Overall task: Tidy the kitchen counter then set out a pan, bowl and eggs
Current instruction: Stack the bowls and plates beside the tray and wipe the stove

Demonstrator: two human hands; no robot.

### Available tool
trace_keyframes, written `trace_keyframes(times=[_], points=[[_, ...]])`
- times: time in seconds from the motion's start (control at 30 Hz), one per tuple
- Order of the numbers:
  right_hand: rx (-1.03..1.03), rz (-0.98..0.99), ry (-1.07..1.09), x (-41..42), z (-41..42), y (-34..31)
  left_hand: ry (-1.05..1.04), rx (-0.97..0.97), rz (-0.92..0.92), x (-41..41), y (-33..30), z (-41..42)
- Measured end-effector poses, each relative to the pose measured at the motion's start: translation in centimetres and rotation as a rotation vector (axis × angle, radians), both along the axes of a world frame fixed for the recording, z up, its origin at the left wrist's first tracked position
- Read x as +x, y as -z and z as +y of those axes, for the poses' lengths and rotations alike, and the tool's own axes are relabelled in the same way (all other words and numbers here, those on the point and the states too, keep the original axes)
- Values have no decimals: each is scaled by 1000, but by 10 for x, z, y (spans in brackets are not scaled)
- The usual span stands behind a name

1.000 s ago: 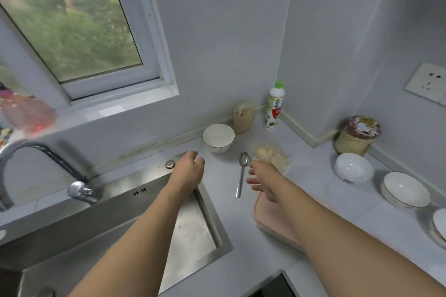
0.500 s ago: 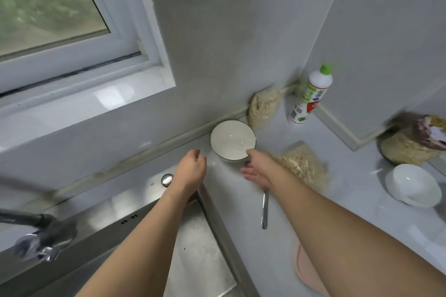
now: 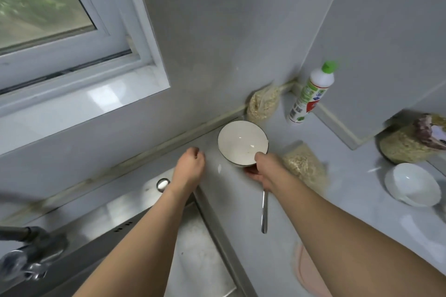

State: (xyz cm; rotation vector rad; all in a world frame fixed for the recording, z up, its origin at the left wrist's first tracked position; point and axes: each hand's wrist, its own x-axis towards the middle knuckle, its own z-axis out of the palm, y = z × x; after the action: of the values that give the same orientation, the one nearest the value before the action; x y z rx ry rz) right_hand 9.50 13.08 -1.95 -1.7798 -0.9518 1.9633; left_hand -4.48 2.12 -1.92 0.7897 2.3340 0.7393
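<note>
A white bowl with a dark rim [image 3: 241,142] sits on the grey counter [image 3: 241,236] near the back wall. My right hand [image 3: 261,167] grips its near rim, thumb over the edge and fingers under the side; the bowl looks slightly tilted. My left hand [image 3: 190,167] rests on the counter at the sink's far corner, fingers loosely curled and holding nothing. A metal spoon [image 3: 264,212] lies on the counter just behind my right wrist. No pan or eggs are in view.
A steel sink [image 3: 149,219] and tap [image 3: 26,253] fill the lower left. Two bags of oats [image 3: 261,103] [image 3: 305,166], a green-capped bottle [image 3: 311,94], an oat jar [image 3: 410,142], another white bowl [image 3: 412,184] and a pink board [image 3: 311,272] crowd the counter.
My right hand reached forward past the spoon and took hold of the bowl's near rim. The view moved closer and tilted down. My left hand stayed at the sink corner.
</note>
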Motion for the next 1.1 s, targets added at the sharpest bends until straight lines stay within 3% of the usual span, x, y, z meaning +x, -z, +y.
trace_keyframes(times=[0.3, 0.5, 0.67, 0.87, 1.1], points=[[174, -22, 136, 178, -5, -83, 148, 150, -17, 134, -68, 35], [197, -39, 313, 320, -25, -107, 312, 116, -40, 248, -94, 53], [182, -112, 502, 433, -42, -113, 430, 160, -202, 343, -91, 85], [116, -74, 662, 470, -39, -101, 394, 55, -410, 391, -67, 130], [77, -60, 734, 478, -3, -80, 261, -35, -515, 409, 1, 200]])
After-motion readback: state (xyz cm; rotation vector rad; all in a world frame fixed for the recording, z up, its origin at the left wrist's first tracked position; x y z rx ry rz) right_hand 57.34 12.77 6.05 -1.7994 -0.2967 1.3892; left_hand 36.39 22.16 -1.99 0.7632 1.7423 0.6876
